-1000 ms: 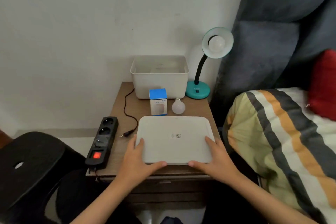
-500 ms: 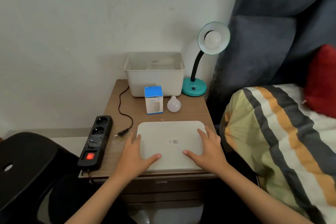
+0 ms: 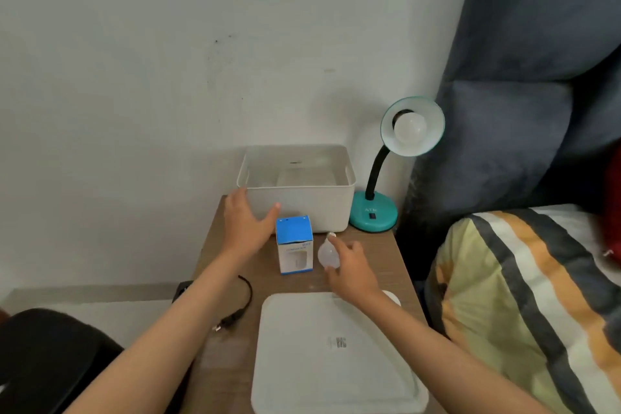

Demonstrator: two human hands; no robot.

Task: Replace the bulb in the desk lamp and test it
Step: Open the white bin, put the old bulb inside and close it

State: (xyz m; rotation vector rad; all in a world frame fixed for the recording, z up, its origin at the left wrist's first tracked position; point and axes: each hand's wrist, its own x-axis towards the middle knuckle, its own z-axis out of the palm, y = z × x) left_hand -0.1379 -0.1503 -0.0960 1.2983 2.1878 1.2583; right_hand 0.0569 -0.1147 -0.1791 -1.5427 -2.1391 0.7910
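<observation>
Fingers (image 3: 339,247) of the right hand (image 3: 353,270) touch the loose bulb (image 3: 326,254).

Soft, even, rather dim light fills the scene, casting only faint shadows on the wall (image 3: 168,77). The lamp's bulb (image 3: 410,127) is unlit. Wide-angle distortion bends the edges; the left hand (image 3: 247,225) looks slightly motion-blurred.

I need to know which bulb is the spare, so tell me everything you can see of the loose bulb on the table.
The loose bulb is small, frosted white, with a metal screw base pointing away toward the bin. It lies on its side on the wooden table, just right of the blue box. The right hand is at it, fingers on its right side. It is unlit.
</observation>
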